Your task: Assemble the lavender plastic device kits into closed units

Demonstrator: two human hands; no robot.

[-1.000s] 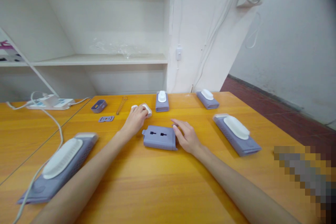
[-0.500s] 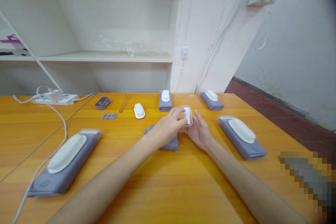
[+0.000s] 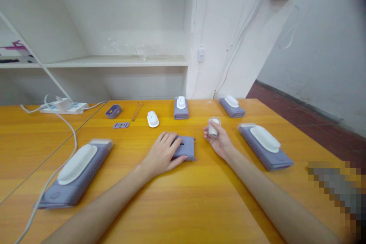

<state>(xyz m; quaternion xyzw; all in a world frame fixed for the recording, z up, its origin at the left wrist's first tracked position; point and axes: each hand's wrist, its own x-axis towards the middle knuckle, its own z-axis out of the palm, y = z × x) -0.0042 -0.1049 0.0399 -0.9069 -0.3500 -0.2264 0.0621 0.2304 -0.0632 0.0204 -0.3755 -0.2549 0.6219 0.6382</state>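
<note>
My left hand [image 3: 162, 153] lies over the left part of a purple-grey plastic casing [image 3: 188, 147] on the table, its thumb along the near edge and its fingers across the top. Away to the right, my right hand [image 3: 219, 143] is closed around a small clear plastic case with a white body inside [image 3: 213, 128], held upright above the tabletop. Beyond my left hand sits a loose white oval brush-like head [image 3: 153, 119]. A copper-coloured spring [image 3: 137, 111], a flat purple plate with cut-outs [image 3: 121, 125] and a purple oval ring [image 3: 113, 111] rest farther left.
Purple boxes with white oval tops stand around: a large one at left [image 3: 76, 171], another at right [image 3: 264, 145], smaller ones at the back [image 3: 181, 107] and back right [image 3: 232, 106]. A white cable [image 3: 74, 137] runs from a power strip [image 3: 64, 106] along the left side.
My left hand has let go of the clear case and moved left and nearer, onto the purple-grey casing. The right hand now holds the case alone, slightly farther right.
</note>
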